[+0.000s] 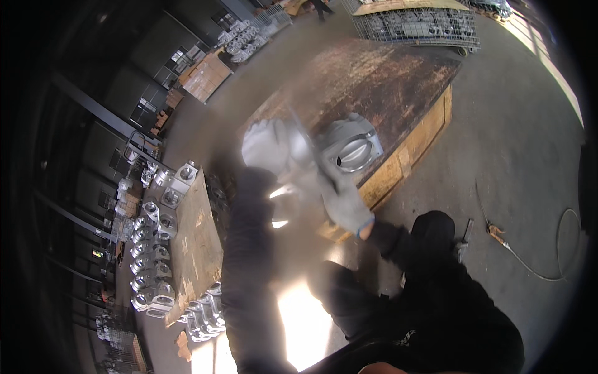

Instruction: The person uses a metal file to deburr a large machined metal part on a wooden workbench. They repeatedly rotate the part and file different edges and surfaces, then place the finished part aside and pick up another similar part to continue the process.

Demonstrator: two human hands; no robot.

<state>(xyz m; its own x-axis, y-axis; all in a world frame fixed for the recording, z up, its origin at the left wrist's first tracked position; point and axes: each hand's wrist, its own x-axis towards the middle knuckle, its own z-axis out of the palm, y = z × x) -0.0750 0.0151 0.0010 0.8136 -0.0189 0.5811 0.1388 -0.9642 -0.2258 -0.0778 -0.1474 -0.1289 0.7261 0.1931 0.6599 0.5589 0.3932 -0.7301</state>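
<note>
Grey concrete floor (498, 124) spread around us in what looked like a workshop, with a worn wooden bench (398, 81) ahead and a wire cage of metal parts (414, 22) beyond it. On the near edge of that bench sat a silvery metal casting (352, 146) with a round opening facing up. Our left hand (268, 146), in a pale work glove, rested against the casting's left side; motion blur kept us from telling how its fingers were set. Our right hand (342, 199), gloved in grey, was closed around a thin dark tool (311, 153), a slim rod or file that slanted up and leftwards across the casting's front. Both our sleeves were dark.

To our left stood a low wooden pallet (196, 243) with rows of similar metal castings (152, 249) lined along its far edge and more stacked at its near corner. Cardboard boxes (205, 78) lay farther back by the dark wall. On the floor to our right, a thin cable (529, 262) curled in a loop, with a small hand tool (466, 234) lying just beside our knee.
</note>
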